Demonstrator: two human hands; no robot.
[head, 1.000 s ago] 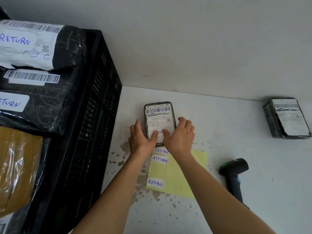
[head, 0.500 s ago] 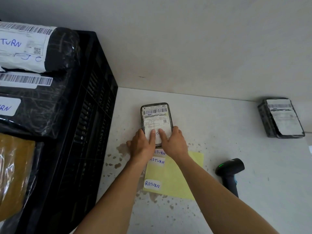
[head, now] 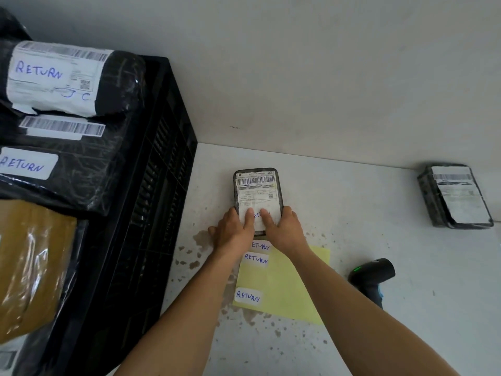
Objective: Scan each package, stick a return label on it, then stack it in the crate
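Observation:
A small black package (head: 257,185) with a white shipping label lies flat on the white table, just right of the crate. A handwritten RETURN label (head: 257,216) sits on its near end. My left hand (head: 233,232) and my right hand (head: 284,229) lie side by side on that end, their fingers pressing down on the RETURN label and hiding most of it. The black crate (head: 162,185) at the left holds several stacked packages; the top one (head: 67,77) and the one under it (head: 54,169) bear RETURN labels.
A yellow backing sheet (head: 287,289) with three RETURN stickers lies under my forearms. The black handheld scanner (head: 372,275), green light on, rests to its right. Another black package (head: 455,196) sits at the far right by the wall. Brown stains dot the table.
Both hands have drawn back along the package toward its near end, and the fingers have slid in over the RETURN label. The package itself has stayed in place.

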